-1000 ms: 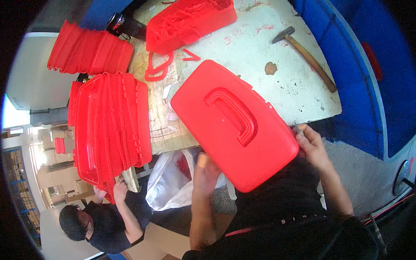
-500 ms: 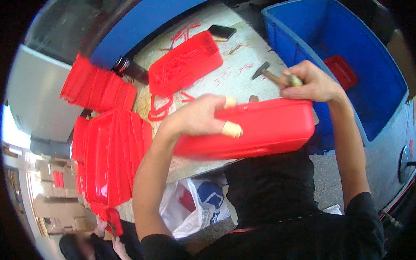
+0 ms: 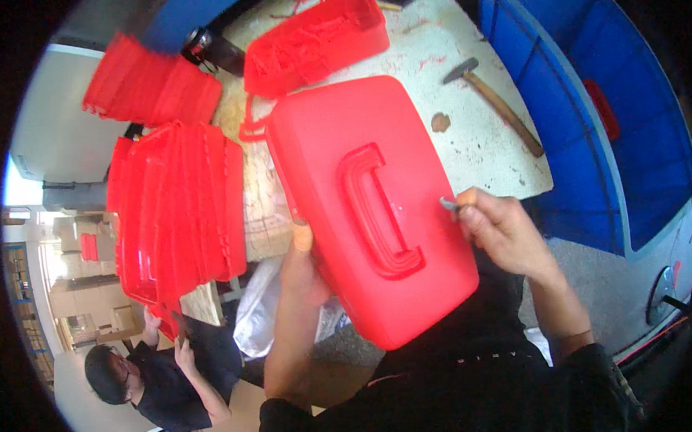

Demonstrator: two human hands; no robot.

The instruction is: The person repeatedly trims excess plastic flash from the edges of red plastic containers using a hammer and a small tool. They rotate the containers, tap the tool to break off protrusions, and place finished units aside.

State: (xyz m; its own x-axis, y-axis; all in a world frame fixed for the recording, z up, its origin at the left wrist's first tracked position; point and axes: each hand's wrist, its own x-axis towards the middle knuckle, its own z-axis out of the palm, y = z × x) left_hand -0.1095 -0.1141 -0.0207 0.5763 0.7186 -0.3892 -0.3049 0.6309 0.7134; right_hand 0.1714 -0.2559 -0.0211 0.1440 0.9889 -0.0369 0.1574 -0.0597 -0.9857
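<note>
A red plastic case (image 3: 321,148), with a raised handle (image 3: 376,215) moulded on its face, is tilted up in front of me. My left hand (image 3: 302,267) grips its lower left edge; yellowish tape wraps the thumb. Beside the case's right edge, my right hand (image 3: 506,229) is closed in a pinch on a small grey blade (image 3: 448,204), whose tip lies over the red surface; I cannot tell if it touches. A hammer (image 3: 502,108) with a wooden handle lies on the table right of the case.
The whitish table (image 3: 481,165) carries a red bin of scraps (image 3: 317,45), a dark bottle (image 3: 212,51) and stacked red cases (image 3: 178,206). Right of it stands a large blue bin (image 3: 564,132). A white bag (image 3: 258,310) sits below. At lower left, a co-worker (image 3: 176,382) handles a red piece.
The case has turned from lying lengthwise to upright, its handle side now showing. My right hand has let go of the hammer, now on the table, and holds a small blade.
</note>
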